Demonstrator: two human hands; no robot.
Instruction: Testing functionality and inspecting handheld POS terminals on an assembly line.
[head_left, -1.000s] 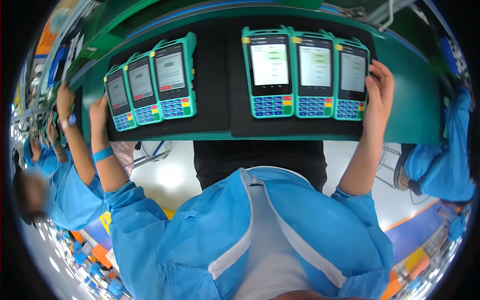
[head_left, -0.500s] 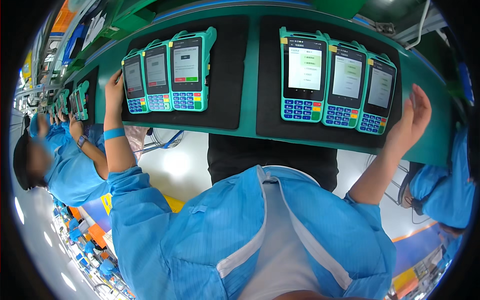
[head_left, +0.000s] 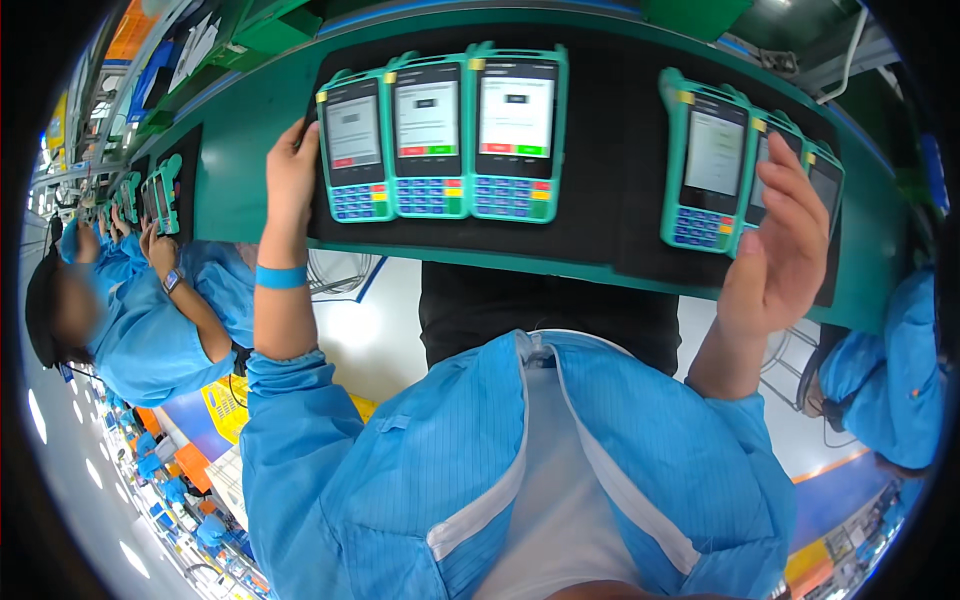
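Observation:
My left hand [head_left: 292,180] grips the left edge of a black mat [head_left: 600,195], thumb and fingers closed at its rim. On this mat stand three green-cased payment terminals side by side: the left one [head_left: 355,145], the middle one [head_left: 428,135] and the right one [head_left: 514,130]. Their screens are lit, with keypads below. My right hand [head_left: 785,245] is raised in front of another group of three, fingers apart and holding nothing that I can see. It partly hides the middle terminal [head_left: 757,185] and the right one [head_left: 826,185]; the left one [head_left: 705,165] shows whole.
The green bench [head_left: 240,190] runs across in front of me. Further left, a person in a blue jacket [head_left: 160,310] works at more terminals [head_left: 163,195]. Another blue sleeve [head_left: 890,380] is near the right end. Green bins [head_left: 265,35] stand along the back.
The left mat and its three terminals have slid right with my left hand. The right group has shifted right too. My right hand has moved left and nearer, in front of those terminals.

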